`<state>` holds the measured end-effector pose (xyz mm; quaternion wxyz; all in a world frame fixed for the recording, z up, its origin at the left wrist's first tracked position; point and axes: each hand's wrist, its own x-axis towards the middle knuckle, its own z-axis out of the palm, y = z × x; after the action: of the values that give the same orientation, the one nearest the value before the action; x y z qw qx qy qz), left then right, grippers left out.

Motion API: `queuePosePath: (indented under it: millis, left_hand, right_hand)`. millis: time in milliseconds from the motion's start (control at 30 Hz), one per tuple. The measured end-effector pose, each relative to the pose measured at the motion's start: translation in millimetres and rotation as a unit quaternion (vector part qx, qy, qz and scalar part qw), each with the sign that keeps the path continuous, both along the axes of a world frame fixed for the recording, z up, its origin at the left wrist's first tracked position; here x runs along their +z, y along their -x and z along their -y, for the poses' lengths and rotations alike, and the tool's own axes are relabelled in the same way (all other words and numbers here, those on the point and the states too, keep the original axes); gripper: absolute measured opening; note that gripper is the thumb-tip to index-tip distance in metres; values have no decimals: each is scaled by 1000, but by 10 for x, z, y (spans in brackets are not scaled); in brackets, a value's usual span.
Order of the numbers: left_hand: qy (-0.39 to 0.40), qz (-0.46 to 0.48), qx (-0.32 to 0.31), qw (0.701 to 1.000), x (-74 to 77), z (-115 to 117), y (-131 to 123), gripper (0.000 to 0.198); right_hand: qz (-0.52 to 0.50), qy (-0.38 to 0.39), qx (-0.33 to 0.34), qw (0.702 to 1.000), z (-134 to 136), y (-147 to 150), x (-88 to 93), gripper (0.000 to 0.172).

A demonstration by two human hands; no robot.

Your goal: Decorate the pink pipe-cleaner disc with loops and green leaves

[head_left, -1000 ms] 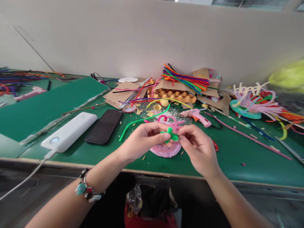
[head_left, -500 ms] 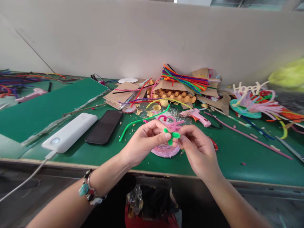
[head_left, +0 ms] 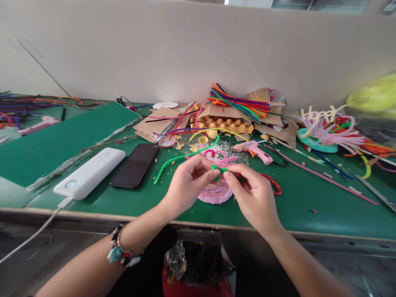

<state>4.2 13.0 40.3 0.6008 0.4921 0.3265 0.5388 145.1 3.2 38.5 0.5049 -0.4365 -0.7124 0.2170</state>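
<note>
Pinching green piece (head_left: 221, 169), clear plastic (head_left: 177, 260) in red container (head_left: 187, 289)

A craft workshop: the green surface (head_left: 297, 210) carries a pink glue gun (head_left: 257, 153), with bundled pipe cleaners (head_left: 239, 103) and an egg carton (head_left: 224, 123) behind it, scraps (head_left: 194, 148) to its left.

one head cam here; it sits above the wearer's bare left hand (head_left: 189, 183) and bare right hand (head_left: 254, 192), facing forward and tipped down; both hands are pretty close to the lens, bare forearms (head_left: 150, 226) running in from the bottom corners; the long green-topped worktable (head_left: 293, 210) spreads farther out, and the plain pale grey wall (head_left: 154, 49) behind it fills the top, farthest off
</note>
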Motion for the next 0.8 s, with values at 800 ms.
queuePosePath:
  millis: [800]
  left_hand:
    - [25, 58, -76, 995, -64, 7, -54, 24]
  right_hand:
    - [-114, 61, 0, 992, -58, 17, -44, 9]
